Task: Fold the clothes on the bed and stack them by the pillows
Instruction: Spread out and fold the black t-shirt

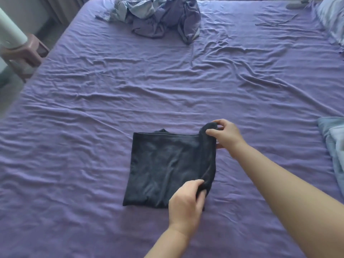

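Observation:
A dark folded garment lies flat on the purple bed sheet, roughly square. My right hand pinches its far right corner, lifted slightly off the sheet. My left hand grips the near right corner at the garment's lower edge. A rumpled heap of grey and purple clothes sits at the far side of the bed. A pale pillow shows at the far right corner.
Light blue fabric lies at the right edge of the bed. A dark cord or strap rests near the pillow. A pink stool and a white cylinder stand beside the bed's left edge.

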Motion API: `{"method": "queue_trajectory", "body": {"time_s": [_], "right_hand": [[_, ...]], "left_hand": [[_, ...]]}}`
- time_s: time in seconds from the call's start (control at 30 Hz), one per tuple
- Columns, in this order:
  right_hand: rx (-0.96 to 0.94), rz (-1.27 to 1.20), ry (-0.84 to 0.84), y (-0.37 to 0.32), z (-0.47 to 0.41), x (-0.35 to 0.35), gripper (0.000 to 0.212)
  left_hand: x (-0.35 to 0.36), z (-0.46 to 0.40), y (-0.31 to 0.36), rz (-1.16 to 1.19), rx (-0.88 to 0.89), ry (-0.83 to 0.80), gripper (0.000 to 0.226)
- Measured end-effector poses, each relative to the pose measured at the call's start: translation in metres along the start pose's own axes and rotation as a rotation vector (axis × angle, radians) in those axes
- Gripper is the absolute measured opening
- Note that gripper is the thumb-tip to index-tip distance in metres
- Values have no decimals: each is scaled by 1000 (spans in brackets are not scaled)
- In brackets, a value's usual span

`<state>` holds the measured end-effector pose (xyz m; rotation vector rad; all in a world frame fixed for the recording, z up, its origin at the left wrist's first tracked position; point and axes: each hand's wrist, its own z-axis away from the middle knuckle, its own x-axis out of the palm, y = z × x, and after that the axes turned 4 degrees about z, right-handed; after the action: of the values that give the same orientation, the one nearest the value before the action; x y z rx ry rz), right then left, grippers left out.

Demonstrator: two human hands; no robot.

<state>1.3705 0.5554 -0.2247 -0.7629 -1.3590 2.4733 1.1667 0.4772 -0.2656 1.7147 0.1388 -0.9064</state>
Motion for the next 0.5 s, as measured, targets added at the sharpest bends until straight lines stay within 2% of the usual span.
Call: {"method": "queue_trajectory", "body": {"time_s": [0.1, 0.2, 0.27, 0.4, 0.5], "right_hand": [[-29, 20, 0, -22, 5, 39, 21], [-71, 65, -1, -33, 9, 86, 23], [-114, 133, 4, -37, 11, 119, 27], [-221, 255, -5, -37, 15, 179, 29], [-191, 242, -65, -32, 17, 210, 37]], "left_hand": [[-38, 4, -21, 211, -300, 12, 20], [-73, 11, -45, 400, -474, 72, 29], [-90, 16, -62, 460, -570, 108, 27], [-110, 24, -96, 494, -678, 170, 23], [-116, 25, -115, 433, -703, 156, 18]]}}
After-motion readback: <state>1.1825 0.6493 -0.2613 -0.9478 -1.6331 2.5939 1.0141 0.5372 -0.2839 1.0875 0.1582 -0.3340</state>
